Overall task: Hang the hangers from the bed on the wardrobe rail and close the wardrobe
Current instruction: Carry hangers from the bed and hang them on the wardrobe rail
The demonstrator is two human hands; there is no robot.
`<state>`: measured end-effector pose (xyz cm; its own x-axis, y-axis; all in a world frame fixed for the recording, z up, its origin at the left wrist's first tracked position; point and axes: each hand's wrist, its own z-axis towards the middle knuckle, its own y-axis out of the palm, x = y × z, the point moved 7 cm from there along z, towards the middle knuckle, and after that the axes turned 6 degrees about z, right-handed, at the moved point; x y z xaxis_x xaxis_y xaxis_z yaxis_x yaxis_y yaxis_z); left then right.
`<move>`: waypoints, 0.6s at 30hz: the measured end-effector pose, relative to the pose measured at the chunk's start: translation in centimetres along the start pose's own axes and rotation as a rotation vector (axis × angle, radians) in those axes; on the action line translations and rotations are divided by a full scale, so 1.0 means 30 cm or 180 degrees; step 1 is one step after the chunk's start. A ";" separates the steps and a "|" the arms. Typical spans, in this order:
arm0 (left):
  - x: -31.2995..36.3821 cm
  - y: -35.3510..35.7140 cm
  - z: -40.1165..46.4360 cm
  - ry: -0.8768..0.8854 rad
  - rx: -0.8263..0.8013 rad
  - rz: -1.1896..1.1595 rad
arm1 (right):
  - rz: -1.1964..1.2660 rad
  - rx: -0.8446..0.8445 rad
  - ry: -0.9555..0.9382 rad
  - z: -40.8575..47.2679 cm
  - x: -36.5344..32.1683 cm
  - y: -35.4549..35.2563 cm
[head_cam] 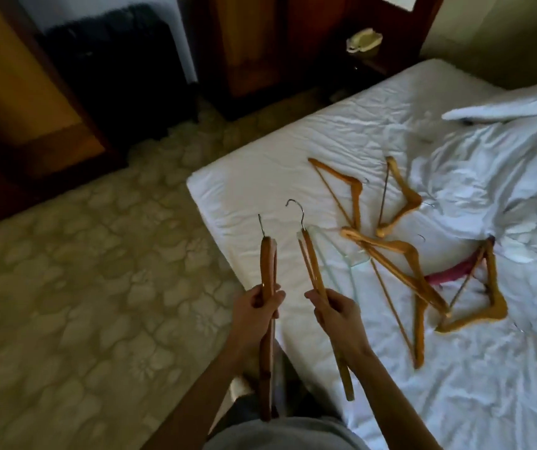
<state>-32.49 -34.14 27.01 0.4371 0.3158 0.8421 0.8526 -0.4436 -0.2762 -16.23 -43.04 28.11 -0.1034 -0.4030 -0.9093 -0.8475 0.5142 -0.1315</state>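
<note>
Head view: the left hand (255, 308) has its fingers curled round a wooden hanger (267, 274), seen edge-on, with its metal hook pointing up and away from the person. The right hand (336, 315) grips a second wooden hanger (312, 271) the same way, hook up, its lower end reaching down past the wrist. Both hands are held side by side, apart, over the near corner of the bed (247, 177), which is covered by a crumpled white sheet. On the sheet to the right lie more wooden hangers (403, 251) in a loose, overlapping scatter, with a clear plastic hanger (341, 251) just beside the right hand's hanger and a pink hanger (445, 274) partly under the wooden ones. A dark suitcase (114, 66) stands on the patterned floor (82, 271) beyond, and a telephone (362, 40) sits on a dark wooden nightstand.
</note>
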 end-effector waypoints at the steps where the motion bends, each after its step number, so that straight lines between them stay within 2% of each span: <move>1: -0.008 -0.095 0.026 -0.0003 0.0087 -0.0033 | 0.0002 -0.0101 -0.0041 0.020 -0.031 0.094; 8: -0.076 -0.654 0.181 -0.0068 0.0606 -0.0166 | -0.0271 -0.0735 -0.0407 0.145 -0.227 0.702; 11: -0.072 -0.850 0.240 0.0046 0.0842 -0.0190 | -0.0339 -0.0977 -0.0386 0.208 -0.297 0.917; 18: -0.097 -1.323 0.499 -0.0089 0.1323 -0.0564 | -0.0346 -0.1466 -0.0294 0.420 -0.436 1.458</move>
<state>-63.30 -4.89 28.60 0.2768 0.3817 0.8819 0.9551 -0.0081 -0.2962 -45.39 -5.73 29.26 0.0276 -0.3561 -0.9340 -0.9954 0.0756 -0.0582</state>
